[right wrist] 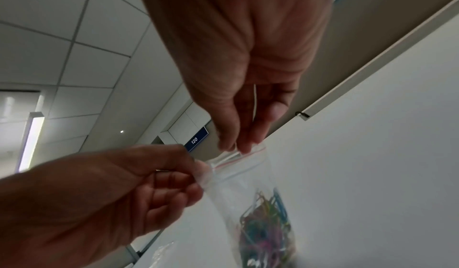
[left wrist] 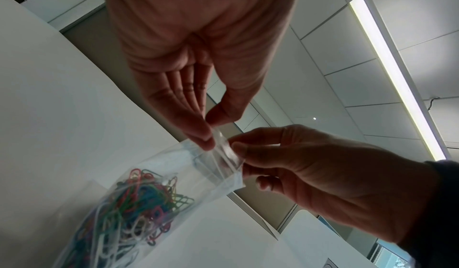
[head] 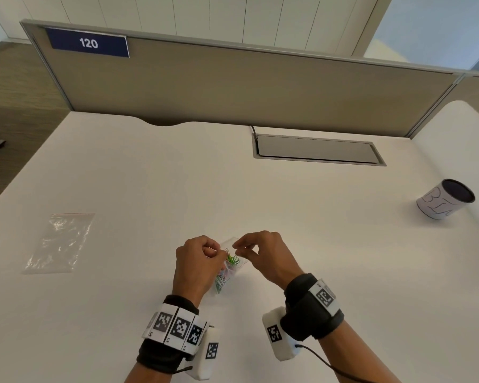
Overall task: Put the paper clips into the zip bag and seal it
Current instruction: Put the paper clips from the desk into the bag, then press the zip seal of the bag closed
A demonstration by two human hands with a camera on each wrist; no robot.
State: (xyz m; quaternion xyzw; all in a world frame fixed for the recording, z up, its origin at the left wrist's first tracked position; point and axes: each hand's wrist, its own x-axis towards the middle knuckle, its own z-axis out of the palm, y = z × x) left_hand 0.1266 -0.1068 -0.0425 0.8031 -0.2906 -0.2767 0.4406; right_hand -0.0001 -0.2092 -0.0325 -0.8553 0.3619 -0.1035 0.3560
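Two hands over the white desk (head: 150, 189), both at the mouth of one small clear zip bag (head: 231, 268) held up just above the desk surface near the front edge. Left hand (head: 195, 265) pinches the top strip of the bag between thumb and forefinger, other fingers curled into the palm; right hand (head: 266, 255) pinches the same strip from the opposite side with thumb and forefinger tips, remaining fingers loosely bent. In the left wrist view the two pinches sit close together on the strip, fingertips (left wrist: 206, 142) nearly touching. The red line of the zip shows in the right wrist view; whether the seal is pressed closed along its whole length cannot be told. Paper clips (left wrist: 134, 203) lie in one tangled heap in the lower part of the bag: green, blue, red, pink, white, too many and too knotted to count. Elsewhere: one second clear bag (head: 60, 241) lying flat, well apart to the left; one cup (head: 444, 199) tilted at far right; one grey cable hatch (head: 315, 149) set in the desk; one blue "120" sign (head: 87, 42) on the partition.
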